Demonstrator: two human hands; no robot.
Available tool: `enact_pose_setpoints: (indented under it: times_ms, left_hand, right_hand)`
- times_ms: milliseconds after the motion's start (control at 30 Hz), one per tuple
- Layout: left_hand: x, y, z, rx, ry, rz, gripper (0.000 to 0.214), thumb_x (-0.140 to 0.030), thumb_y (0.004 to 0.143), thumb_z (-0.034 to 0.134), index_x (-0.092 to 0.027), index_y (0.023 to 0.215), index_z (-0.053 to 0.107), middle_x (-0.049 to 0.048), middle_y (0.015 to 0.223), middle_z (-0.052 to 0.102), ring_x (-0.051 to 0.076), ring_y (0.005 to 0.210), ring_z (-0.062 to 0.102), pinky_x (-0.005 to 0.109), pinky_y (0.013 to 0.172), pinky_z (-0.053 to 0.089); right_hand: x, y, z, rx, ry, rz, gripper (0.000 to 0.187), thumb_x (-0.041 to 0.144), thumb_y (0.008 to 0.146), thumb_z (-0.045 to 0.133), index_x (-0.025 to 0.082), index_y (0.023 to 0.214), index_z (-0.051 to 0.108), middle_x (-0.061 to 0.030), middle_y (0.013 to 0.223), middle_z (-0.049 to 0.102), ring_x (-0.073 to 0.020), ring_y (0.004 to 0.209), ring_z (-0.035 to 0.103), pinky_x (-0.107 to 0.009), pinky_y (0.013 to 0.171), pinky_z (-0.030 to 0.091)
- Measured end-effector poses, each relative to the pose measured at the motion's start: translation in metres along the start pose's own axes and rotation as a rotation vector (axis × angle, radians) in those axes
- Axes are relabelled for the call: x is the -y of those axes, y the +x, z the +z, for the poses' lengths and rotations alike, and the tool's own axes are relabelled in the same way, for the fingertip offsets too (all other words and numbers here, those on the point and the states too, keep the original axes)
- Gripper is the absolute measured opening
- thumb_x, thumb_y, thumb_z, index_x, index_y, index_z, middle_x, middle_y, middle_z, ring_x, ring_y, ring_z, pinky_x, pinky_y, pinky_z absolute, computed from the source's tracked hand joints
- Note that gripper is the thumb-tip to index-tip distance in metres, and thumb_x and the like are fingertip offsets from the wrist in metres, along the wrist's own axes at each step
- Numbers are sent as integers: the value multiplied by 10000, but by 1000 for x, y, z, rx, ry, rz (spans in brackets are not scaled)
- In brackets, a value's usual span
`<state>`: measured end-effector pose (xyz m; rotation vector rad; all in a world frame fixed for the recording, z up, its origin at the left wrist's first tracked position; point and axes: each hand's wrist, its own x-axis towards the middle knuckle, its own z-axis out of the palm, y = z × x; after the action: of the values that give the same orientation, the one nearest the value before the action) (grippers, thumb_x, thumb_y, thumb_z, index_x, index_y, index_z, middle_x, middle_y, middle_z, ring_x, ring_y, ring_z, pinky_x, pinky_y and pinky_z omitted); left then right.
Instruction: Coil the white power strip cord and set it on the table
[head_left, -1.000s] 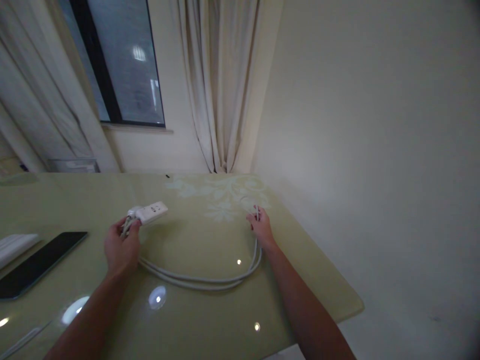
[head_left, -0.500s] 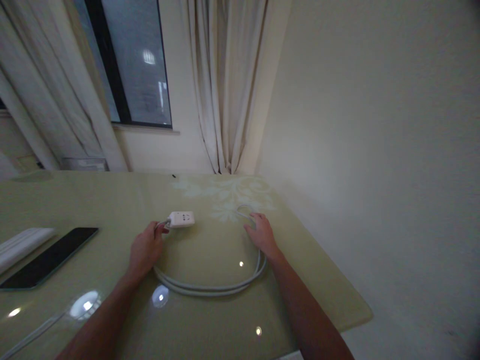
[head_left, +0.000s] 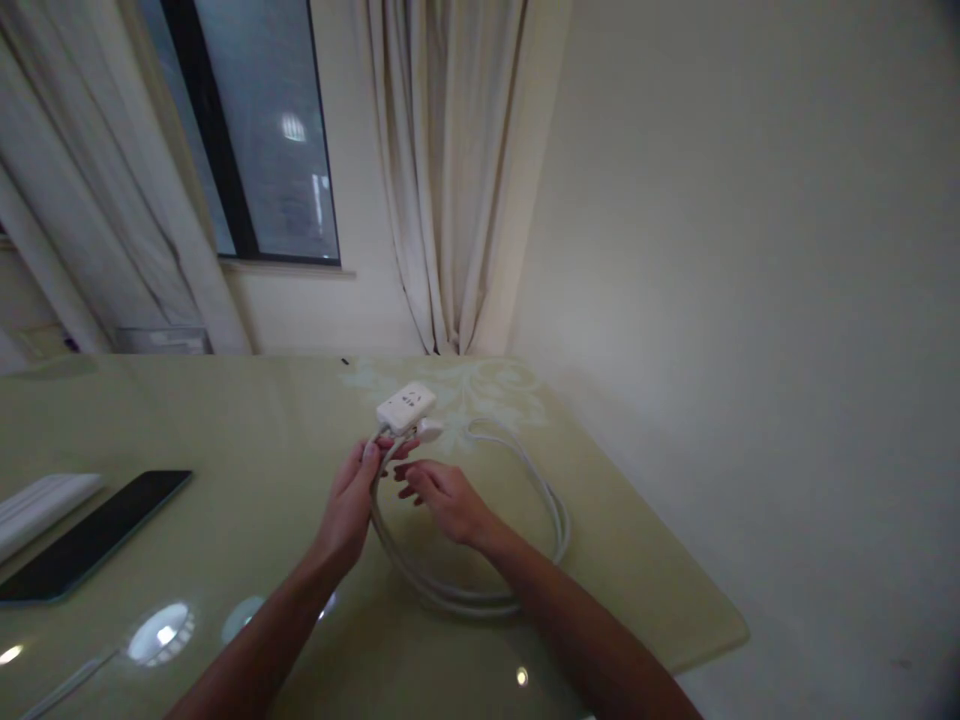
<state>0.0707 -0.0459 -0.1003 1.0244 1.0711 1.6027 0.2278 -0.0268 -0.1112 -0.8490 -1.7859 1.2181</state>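
My left hand [head_left: 346, 505] grips the white cord [head_left: 564, 530] close to its ends, thumb on top. Just beyond those fingers, a white extension socket [head_left: 407, 407] is tilted up at an angle, its holes facing me. A white plug [head_left: 430, 430] sits right below the socket. From my left hand the cord sweeps round in a wide loop across the table. Inside that loop, my right hand [head_left: 450, 503] is near the left fingertips, its fingers curled loosely and apart, with nothing visible in them.
On the left of the glossy table [head_left: 262, 420] lie a dark flat tablet-like slab [head_left: 97, 535] and a long white object [head_left: 45, 510]. Another white cable [head_left: 71, 685] enters at the lower left. A wall [head_left: 712, 300] borders the table's right side; curtains [head_left: 450, 200] hang behind.
My left hand has moved right, bringing the socket along and turning it. The right hand has left the far side of the loop and come across to the left hand. The plug now shows.
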Motion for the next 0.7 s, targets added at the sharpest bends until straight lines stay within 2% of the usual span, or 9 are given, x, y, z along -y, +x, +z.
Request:
enact_pose_setpoints:
  times_ms: [100,133,233,333,433,567,700]
  left_hand:
    - [-30,8,23,44,65,-7,580,-729,842,664,-211,1103,654,99,1038,798,251,783,698,297,554,458]
    - [-42,13,29,25,120,50,548,-711,871,635,-207,1083,663,93,1012,794,255,807,703,301,580,474]
    - [-74,33,41,46,303,313,410,-566,948,606,-173,1005,709,103,1005,778,255,956,701,347,820,528]
    - [-91,43,46,85,355,398,371,-500,964,601,-159,986,743,90,958,766,247,947,690,361,887,521]
    - [-94,43,49,131,238,313,405,-548,918,668,-154,967,752,67,884,735,219,847,674,309,754,536]
    - [-92,41,53,39,-75,171,451,-615,893,700,-195,1056,688,44,921,711,129,648,605,215,528,469]
    - [-96,45,51,-83,-211,184,329,-528,949,690,-237,1098,652,-34,799,602,34,439,319,145,382,254]
  right_hand:
    - [29,26,18,-45,76,-10,477,640,989,572,202,1100,726,-55,941,733,-195,761,688,-311,681,555]
    - [41,34,20,-91,27,-40,434,601,1003,570,200,1050,728,-46,905,726,-190,745,669,-310,685,549]
    - [73,51,18,-237,-108,-146,339,458,1040,542,189,944,724,-45,867,720,-200,791,638,-321,754,522]
    - [91,54,16,-338,-76,-158,284,407,1034,536,192,979,714,-44,878,715,-212,825,635,-331,773,510]
    - [96,52,15,-365,15,-160,252,390,1027,524,201,990,686,-13,802,662,-180,755,606,-296,702,489]
    - [103,48,4,-357,173,-205,372,421,1071,410,176,1015,684,44,652,506,-129,587,476,-259,577,399]
    - [106,48,-15,-414,62,-197,451,519,1076,426,165,1085,705,56,639,455,-117,562,409,-252,537,318]
